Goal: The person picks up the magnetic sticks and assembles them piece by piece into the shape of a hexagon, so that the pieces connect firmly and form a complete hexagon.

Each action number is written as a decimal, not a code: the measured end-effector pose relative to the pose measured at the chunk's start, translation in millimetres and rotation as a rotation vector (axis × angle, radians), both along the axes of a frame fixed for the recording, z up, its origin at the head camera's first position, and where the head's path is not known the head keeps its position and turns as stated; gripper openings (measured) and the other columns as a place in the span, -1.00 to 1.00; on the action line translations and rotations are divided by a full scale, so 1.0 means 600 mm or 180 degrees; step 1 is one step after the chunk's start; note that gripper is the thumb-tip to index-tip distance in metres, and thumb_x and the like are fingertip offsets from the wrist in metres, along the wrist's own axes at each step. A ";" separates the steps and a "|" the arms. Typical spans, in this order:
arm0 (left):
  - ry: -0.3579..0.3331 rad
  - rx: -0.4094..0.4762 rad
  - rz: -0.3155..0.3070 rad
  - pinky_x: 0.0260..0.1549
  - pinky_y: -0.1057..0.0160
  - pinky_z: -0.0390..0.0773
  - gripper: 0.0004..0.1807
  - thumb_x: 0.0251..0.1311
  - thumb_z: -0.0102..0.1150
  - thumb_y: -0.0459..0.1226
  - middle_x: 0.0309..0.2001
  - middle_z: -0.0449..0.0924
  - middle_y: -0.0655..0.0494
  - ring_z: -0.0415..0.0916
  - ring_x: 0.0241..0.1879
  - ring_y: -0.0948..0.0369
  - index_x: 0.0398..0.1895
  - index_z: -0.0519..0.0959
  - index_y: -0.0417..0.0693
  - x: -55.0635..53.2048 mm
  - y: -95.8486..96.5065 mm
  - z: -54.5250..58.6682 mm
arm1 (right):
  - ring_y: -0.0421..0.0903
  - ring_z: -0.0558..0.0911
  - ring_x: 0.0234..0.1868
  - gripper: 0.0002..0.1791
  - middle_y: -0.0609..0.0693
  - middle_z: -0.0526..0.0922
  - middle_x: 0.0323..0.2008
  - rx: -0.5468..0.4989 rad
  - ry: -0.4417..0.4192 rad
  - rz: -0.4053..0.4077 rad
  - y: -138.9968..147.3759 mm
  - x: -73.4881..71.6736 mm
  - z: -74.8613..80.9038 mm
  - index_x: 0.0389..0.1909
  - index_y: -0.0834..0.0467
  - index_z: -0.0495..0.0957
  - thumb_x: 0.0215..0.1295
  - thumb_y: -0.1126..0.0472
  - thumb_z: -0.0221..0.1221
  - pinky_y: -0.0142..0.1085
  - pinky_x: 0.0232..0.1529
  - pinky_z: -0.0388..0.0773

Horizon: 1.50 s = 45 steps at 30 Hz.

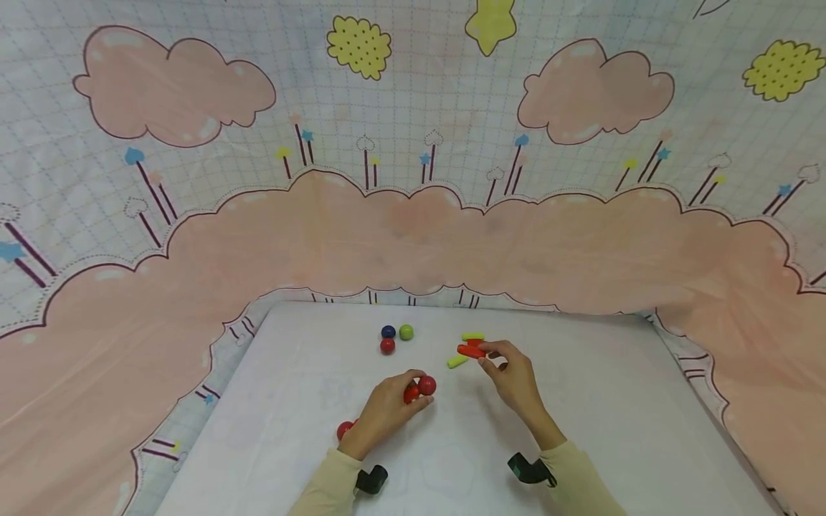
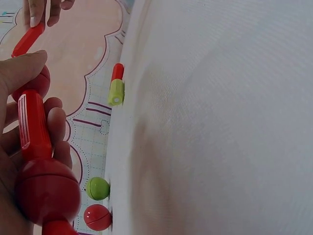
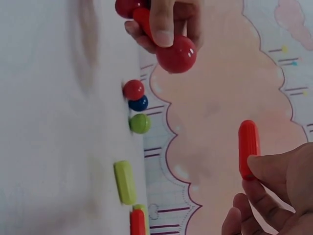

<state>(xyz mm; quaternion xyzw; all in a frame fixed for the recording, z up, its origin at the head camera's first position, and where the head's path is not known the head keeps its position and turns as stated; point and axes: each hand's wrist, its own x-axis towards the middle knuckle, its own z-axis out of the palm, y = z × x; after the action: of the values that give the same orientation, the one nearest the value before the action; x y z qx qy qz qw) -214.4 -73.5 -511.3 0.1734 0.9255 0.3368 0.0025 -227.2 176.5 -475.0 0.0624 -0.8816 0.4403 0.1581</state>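
Note:
My left hand point(image 1: 387, 410) grips a joined piece of red balls and ribbed red rods. One red ball point(image 1: 427, 385) sits at its far end, beyond a red rod point(image 2: 34, 122) lying across the fingers. A bigger-looking red ball point(image 2: 46, 191) follows in the left wrist view, with more red beneath it. Past the wrist, another red ball point(image 1: 345, 431) shows. My right hand point(image 1: 516, 380) pinches a loose red rod point(image 3: 248, 147) by one end between thumb and fingers, above the table. The rod's other end points towards the left, apart from the ball in my left hand.
On the white table point(image 1: 613, 401) lie a blue ball point(image 1: 388, 332), a red ball point(image 1: 387, 346) and a green ball point(image 1: 406, 332). Behind the right hand are two yellow-green rods, the nearer rod point(image 1: 457, 362) slanted, and a red rod point(image 1: 475, 342). A patterned cloth point(image 1: 452, 236) hangs behind.

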 end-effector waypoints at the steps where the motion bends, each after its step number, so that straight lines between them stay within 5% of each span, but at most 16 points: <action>1: 0.0003 -0.0003 0.0001 0.01 0.06 0.60 -0.46 0.19 0.29 0.06 0.01 0.67 0.11 0.55 -0.03 0.15 0.20 0.50 0.10 0.000 0.000 0.000 | -0.03 0.62 -0.10 -0.73 0.03 0.68 -0.10 0.0003 0.0030 0.0017 0.000 0.003 0.000 -0.06 0.13 0.66 0.20 0.31 0.33 -0.42 -0.26 0.51; 22: -0.0009 0.0015 -0.0032 -0.02 0.11 0.61 -0.46 0.20 0.29 0.04 -0.01 0.67 0.12 0.53 -0.07 0.20 0.20 0.50 0.10 0.004 0.000 0.002 | -0.05 0.58 -0.07 -0.72 -0.08 0.67 -0.12 0.0187 -0.0201 0.0192 -0.013 0.037 -0.010 -0.07 0.07 0.67 0.19 0.32 0.34 -0.37 -0.20 0.54; 45: 0.0180 -0.0053 -0.0143 -0.15 0.22 0.56 -0.48 0.18 0.31 0.04 -0.12 0.69 0.15 0.49 -0.21 0.27 0.17 0.52 0.08 0.006 0.007 0.008 | 0.02 0.59 -0.09 -0.74 -0.11 0.65 -0.18 0.0260 -0.0322 0.0440 -0.034 0.036 -0.010 -0.15 0.05 0.69 0.14 0.36 0.35 -0.39 -0.25 0.52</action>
<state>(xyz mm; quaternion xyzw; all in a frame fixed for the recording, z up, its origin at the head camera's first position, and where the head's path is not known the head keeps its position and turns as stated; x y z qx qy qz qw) -210.9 -69.1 -506.4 0.2036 0.9238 0.3239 -0.0147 -205.4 156.1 -481.2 0.1071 -0.8993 0.4164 0.0799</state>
